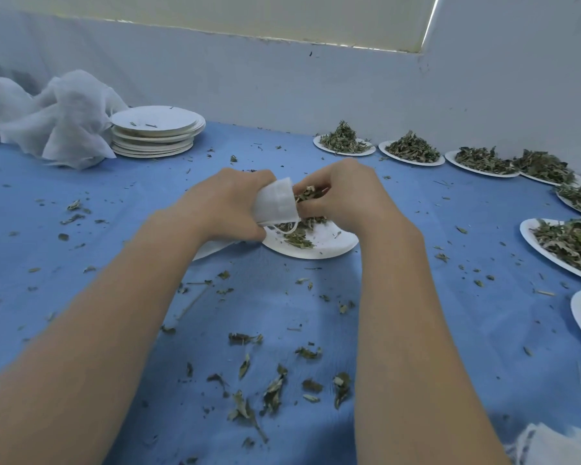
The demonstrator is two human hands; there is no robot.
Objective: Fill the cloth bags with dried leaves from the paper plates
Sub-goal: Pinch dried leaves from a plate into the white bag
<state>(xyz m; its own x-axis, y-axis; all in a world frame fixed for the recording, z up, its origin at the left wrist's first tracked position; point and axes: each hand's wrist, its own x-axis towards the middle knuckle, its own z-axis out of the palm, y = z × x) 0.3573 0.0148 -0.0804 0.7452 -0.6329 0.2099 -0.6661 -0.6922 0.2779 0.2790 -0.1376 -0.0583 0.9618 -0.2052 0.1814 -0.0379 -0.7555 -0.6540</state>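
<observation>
My left hand [225, 204] grips a small white cloth bag [275, 203] by its neck, its mouth turned to the right. My right hand [344, 196] pinches a clump of dried leaves [307, 193] right at the bag's opening. Both hands hover over a white paper plate [329, 243] in the middle of the blue cloth, and a few leaves lie on that plate. The bag's tail hangs down under my left wrist. How full the bag is I cannot tell.
Several paper plates heaped with dried leaves [344, 142] [565, 243] line the back right and right edge. A stack of used plates [156, 130] and a pile of white cloth [47, 119] sit at the back left. Loose leaf bits [275, 387] litter the blue table cover.
</observation>
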